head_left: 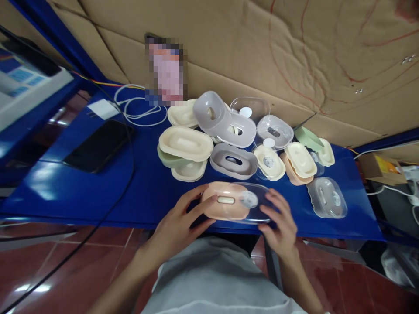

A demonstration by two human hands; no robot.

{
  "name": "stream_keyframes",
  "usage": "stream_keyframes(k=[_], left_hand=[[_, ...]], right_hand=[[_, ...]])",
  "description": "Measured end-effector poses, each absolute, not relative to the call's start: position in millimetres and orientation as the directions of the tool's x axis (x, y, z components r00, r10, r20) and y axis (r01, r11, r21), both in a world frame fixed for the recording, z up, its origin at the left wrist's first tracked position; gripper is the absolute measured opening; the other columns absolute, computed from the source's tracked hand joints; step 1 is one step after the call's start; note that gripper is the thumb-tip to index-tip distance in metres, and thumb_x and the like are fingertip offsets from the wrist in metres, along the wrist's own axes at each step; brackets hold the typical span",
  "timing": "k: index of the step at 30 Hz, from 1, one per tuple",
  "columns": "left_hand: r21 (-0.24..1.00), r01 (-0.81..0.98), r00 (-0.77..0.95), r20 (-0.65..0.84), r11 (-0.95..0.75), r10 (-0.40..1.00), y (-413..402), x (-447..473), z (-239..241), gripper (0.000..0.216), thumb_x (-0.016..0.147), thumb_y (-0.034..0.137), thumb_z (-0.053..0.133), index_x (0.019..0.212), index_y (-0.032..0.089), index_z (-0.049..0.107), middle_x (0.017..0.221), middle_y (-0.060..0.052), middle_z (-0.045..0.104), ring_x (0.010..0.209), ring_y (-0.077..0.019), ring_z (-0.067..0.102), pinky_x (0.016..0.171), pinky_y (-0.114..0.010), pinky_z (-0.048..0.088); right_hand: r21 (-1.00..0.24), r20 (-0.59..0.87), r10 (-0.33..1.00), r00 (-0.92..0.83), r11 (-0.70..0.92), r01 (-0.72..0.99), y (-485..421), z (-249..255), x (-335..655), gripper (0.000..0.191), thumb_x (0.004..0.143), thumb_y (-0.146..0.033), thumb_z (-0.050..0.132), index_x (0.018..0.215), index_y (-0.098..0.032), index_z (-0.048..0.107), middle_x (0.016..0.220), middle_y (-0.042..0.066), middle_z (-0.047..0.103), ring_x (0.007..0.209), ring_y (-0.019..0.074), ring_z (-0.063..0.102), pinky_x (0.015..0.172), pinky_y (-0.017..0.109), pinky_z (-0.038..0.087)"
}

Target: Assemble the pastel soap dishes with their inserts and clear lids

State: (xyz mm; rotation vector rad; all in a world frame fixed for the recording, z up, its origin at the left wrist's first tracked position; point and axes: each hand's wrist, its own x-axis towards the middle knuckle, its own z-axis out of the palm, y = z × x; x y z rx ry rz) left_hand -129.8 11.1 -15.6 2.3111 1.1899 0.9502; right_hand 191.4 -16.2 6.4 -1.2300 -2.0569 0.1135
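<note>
Left hand [181,220]: I'm gripping the left end of the peach dish [222,210], with my fingers [200,207] curling over its top and side.
Right hand [279,222]: I'm holding the right edge of the clear lid [260,210], with my fingers [277,199] bending over it.
Peach dish: sitting at the near edge of the table [98,196], mid-width, between my hands; a small cream piece is showing on top.
Clear lid: overlapping the right part of the peach dish; a white disc is showing through it.
Pile of dishes [234,161]: cream, grey, green and clear pieces lying jumbled just beyond my hands.
Spare lid [326,198]: lying alone, right of my right hand.
Phone [98,146]: lying dark at left, well apart.
Cable [137,109]: coiling at far left, near the cardboard [262,52] wall.
</note>
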Motion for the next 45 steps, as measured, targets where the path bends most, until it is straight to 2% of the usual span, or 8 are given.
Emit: stream_keyframes(k=[3,6,12,25,33,39,43,45], left_hand=[[0.563,0.558,0.419,0.443,-0.609,0.793,13,-130,-15,0.057,0.103,0.02,0.07,0.156,0.032,0.055,0.155,-0.013,0.059,0.14,-0.029,0.063,0.115,-0.046,0.059],[0.584,0.551,0.403,0.439,-0.596,0.803,14,-132,-18,0.062,0.101,0.023,0.072,0.159,0.032,0.052,0.161,-0.014,0.055,0.14,-0.0304,0.065,0.114,-0.046,0.06],[0.647,0.552,0.398,0.35,-0.526,0.848,13,-132,-22,0.065,0.101,0.045,0.074,0.16,0.032,0.051,0.166,-0.015,0.049,0.136,-0.0305,0.067,0.106,-0.044,0.065],[0.587,0.549,0.435,0.407,-0.595,0.803,14,-131,-20,0.058,0.102,0.03,0.073,0.157,0.029,0.054,0.162,-0.015,0.055,0.143,-0.0288,0.061,0.112,-0.043,0.061],[0.566,0.572,0.437,0.402,-0.593,0.805,14,-132,-20,0.054,0.102,0.028,0.072,0.154,0.028,0.056,0.16,-0.016,0.056,0.143,-0.0293,0.061,0.112,-0.044,0.061],[0.612,0.513,0.433,0.422,-0.602,0.797,9,-134,-14,0.063,0.105,0.03,0.069,0.162,0.026,0.043,0.168,-0.017,0.046,0.142,-0.0265,0.063,0.113,-0.041,0.06],[0.594,0.556,0.417,0.406,-0.581,0.813,8,-131,-12,0.052,0.107,0.026,0.064,0.157,0.024,0.049,0.16,-0.015,0.056,0.136,-0.0232,0.067,0.111,-0.037,0.061],[0.548,0.592,0.443,0.39,-0.59,0.807,9,-129,-13,0.046,0.108,0.027,0.063,0.153,0.023,0.055,0.154,-0.014,0.062,0.135,-0.0242,0.068,0.109,-0.037,0.062]], right_hand=[[-0.352,0.411,0.786,-0.462,0.604,0.715,-12,2,166,0.048,0.106,-0.037,0.064,0.154,-0.035,0.059,0.15,0.012,0.063,0.153,0.0388,0.05,0.114,0.062,0.055],[-0.359,0.334,0.806,-0.488,0.588,0.725,-8,2,155,0.056,0.107,-0.029,0.063,0.161,-0.037,0.051,0.157,0.011,0.057,0.159,0.0367,0.042,0.119,0.06,0.053],[-0.383,0.337,0.818,-0.467,0.572,0.725,-6,2,155,0.063,0.106,-0.027,0.063,0.165,-0.04,0.045,0.159,0.01,0.052,0.159,0.0361,0.038,0.122,0.061,0.051],[-0.326,0.332,0.809,-0.485,0.581,0.746,-14,-2,160,0.082,0.101,-0.02,0.072,0.17,-0.042,0.034,0.177,0.01,0.032,0.163,0.0375,0.036,0.123,0.06,0.051],[-0.378,0.294,0.809,-0.509,0.587,0.715,-7,-5,164,0.086,0.101,-0.019,0.072,0.172,-0.041,0.028,0.184,0.004,0.012,0.165,0.0357,0.032,0.127,0.055,0.048],[-0.372,0.394,0.813,-0.43,0.568,0.734,-22,-1,184,0.075,0.103,-0.016,0.066,0.167,-0.043,0.039,0.182,-0.001,0.022,0.159,0.0311,0.044,0.126,0.048,0.051],[-0.294,0.622,0.77,-0.143,0.398,0.869,-46,8,248,0.075,0.096,-0.026,0.08,0.162,-0.043,0.049,0.172,0.004,0.045,0.151,0.0378,0.054,0.12,0.061,0.055],[-0.299,0.695,0.714,0.083,0.182,0.937,-51,14,301,0.082,0.091,-0.04,0.086,0.164,-0.036,0.049,0.165,0.014,0.053,0.151,0.0448,0.052,0.119,0.068,0.05]])
